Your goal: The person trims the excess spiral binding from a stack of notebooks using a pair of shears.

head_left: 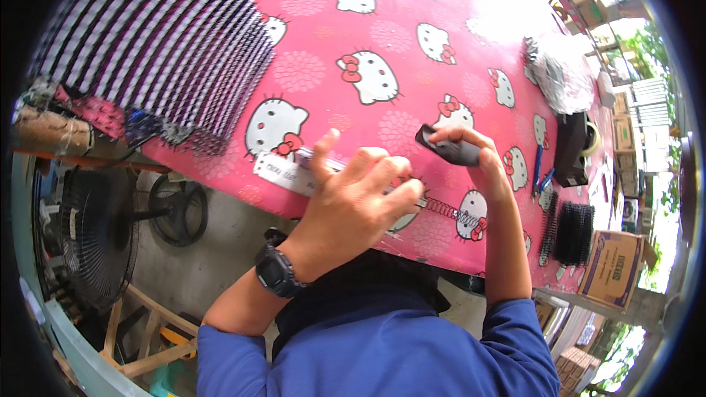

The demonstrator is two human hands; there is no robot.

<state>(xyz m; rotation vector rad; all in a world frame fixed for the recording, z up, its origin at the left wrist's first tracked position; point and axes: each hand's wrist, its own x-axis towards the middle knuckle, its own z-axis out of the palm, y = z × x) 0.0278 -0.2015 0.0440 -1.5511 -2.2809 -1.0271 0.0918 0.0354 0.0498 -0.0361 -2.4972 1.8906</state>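
Now the left hand presses flat on a coiled spring, the right hand clamped around a dark tool.

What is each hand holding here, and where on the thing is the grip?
The right hand grips a dark grey tool around its body. The left hand presses on a white strip; any grip is hidden.

Desk cover: hot pink, printed with white cartoon cats with red bows and paler pink flower bursts. Under the left fingers: white strip with dark handwriting. Between the right fingers: dark grey tool. Just right of the left fingers: black-and-white spiral spring. Far left of them: big stack striped black, white and purple. Wristwatch black; sleeves blue. Cardboard box brown.
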